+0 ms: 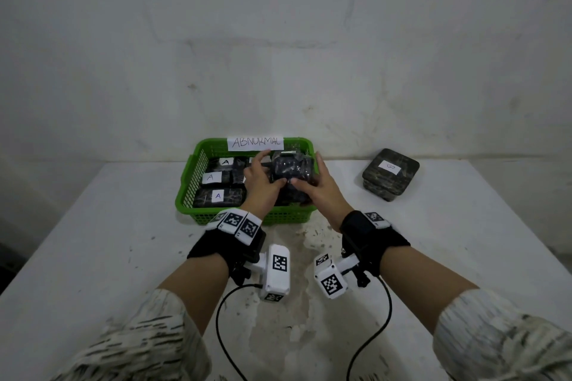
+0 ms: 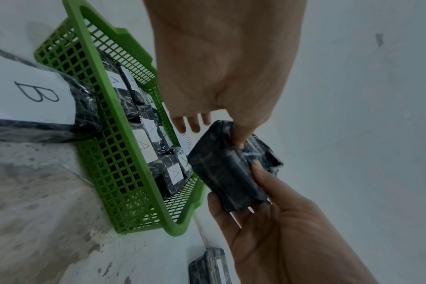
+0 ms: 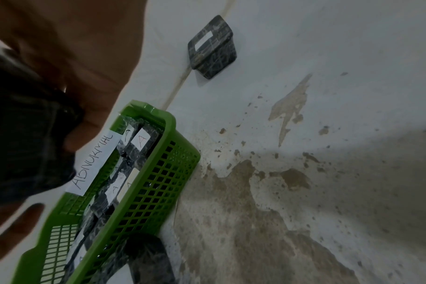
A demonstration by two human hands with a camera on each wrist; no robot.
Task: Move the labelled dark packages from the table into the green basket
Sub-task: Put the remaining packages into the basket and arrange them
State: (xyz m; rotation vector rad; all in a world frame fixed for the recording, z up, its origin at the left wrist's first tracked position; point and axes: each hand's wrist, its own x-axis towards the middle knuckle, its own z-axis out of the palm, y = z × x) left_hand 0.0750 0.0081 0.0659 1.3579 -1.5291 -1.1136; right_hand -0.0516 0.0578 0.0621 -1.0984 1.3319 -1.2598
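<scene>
Both my hands hold one dark wrapped package (image 1: 291,170) above the right half of the green basket (image 1: 185,189); no label shows on it. My left hand (image 1: 263,176) grips its left side with the thumb on the near face. My right hand (image 1: 315,185) grips its right side. The left wrist view shows the package (image 2: 229,169) with my left hand (image 2: 221,76) above it and my right hand (image 2: 275,221) below. Several packages labelled A (image 1: 218,196) lie in the basket. A package labelled B (image 1: 390,172) sits on the table to the right.
The basket carries a paper sign reading ABNORMAL (image 1: 255,143) on its far wall. Another B package (image 2: 32,100) lies outside the basket's front wall, hidden by my left wrist in the head view. The white table (image 1: 108,241) is stained near its middle. A wall stands close behind.
</scene>
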